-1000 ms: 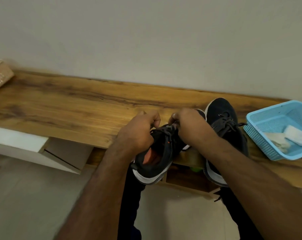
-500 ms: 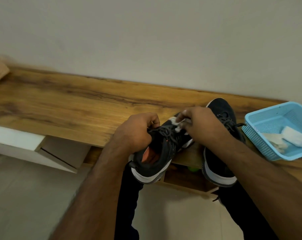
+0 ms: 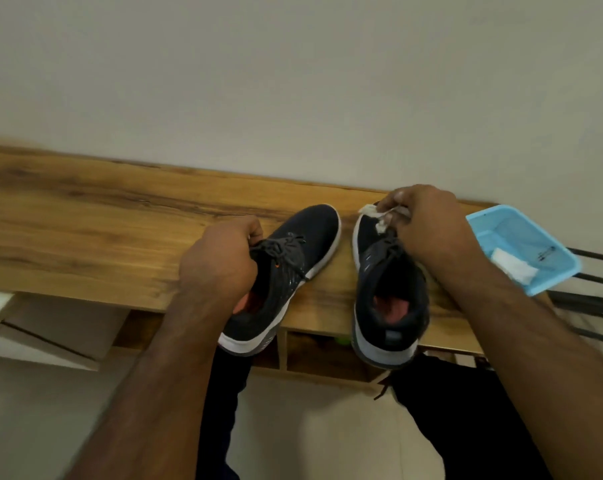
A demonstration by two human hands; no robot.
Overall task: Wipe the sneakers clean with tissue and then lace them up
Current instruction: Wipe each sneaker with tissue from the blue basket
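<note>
A grained wooden shelf point(image 3: 85, 237) carries two dark mesh sneakers, toes pointing far, heels overhanging the near edge. The left hand point(image 3: 220, 265) grips the left sneaker point(image 3: 293, 258) — angled far-right. The right hand point(image 3: 428, 223) pinches crumpled white tissue point(image 3: 372, 213) over the right sneaker point(image 3: 386, 289) — its toe.

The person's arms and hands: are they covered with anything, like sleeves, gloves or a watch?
No. Both forearms are bare as far as the head view shows, with no sleeves in sight. The left hand and right hand wear no gloves, and no watch or bracelet shows at either wrist. Dark trousers appear below.
</note>
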